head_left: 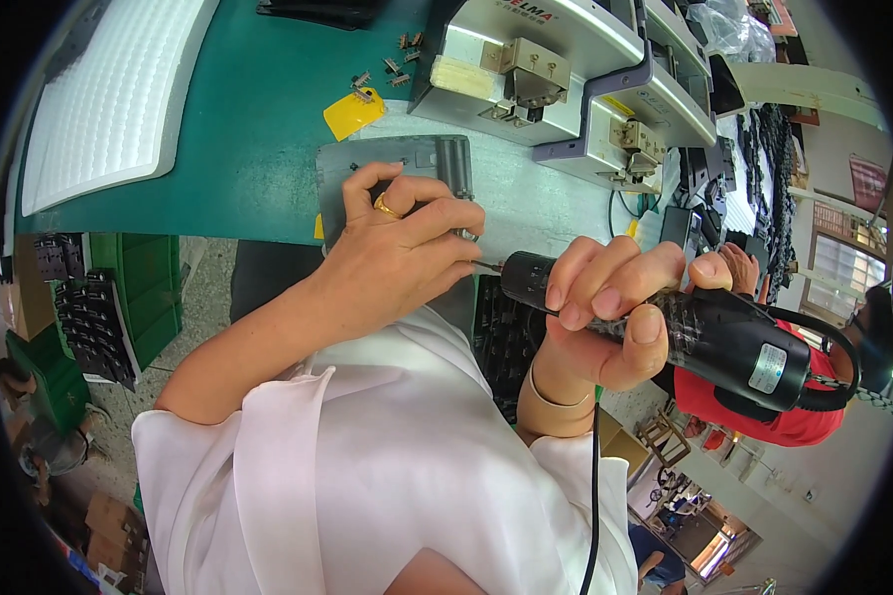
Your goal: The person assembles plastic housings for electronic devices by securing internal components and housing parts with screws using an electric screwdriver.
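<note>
Shirt (387,436) nearest; right hand (600,349) grips the driver (729,347); left hand (392,238) bends over the panel (352,156) on the bench (248,178), its hold unclear. Bit (487,266) alignment seems in hand; next calls for steadiness.

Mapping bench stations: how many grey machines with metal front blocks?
2. The first machine stands on the bench, ahead and right of the left hand; the second machine stands just to its right. Others may be hidden behind them.
</note>
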Demonstrator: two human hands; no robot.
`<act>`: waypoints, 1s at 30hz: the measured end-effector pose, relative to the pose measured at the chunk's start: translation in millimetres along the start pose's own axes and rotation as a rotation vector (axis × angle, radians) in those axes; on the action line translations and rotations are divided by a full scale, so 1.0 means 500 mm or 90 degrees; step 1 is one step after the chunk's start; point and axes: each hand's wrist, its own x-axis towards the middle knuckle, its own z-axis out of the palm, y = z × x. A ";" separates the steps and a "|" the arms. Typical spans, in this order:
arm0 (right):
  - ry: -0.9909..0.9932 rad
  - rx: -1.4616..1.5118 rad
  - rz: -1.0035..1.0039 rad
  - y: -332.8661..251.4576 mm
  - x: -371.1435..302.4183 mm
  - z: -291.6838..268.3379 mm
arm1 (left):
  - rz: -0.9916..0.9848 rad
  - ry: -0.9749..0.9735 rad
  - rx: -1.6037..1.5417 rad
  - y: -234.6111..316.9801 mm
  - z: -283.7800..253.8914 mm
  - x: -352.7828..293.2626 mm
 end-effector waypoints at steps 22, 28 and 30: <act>-0.060 -0.123 -0.037 0.042 -0.003 -0.014 | -0.019 -0.040 0.129 -0.013 -0.013 -0.006; 0.030 -0.101 0.019 0.039 -0.008 0.010 | -0.025 -0.008 0.133 -0.017 -0.007 -0.006; 0.026 -0.104 0.028 0.040 -0.014 0.016 | -0.034 -0.007 0.130 -0.017 -0.008 -0.006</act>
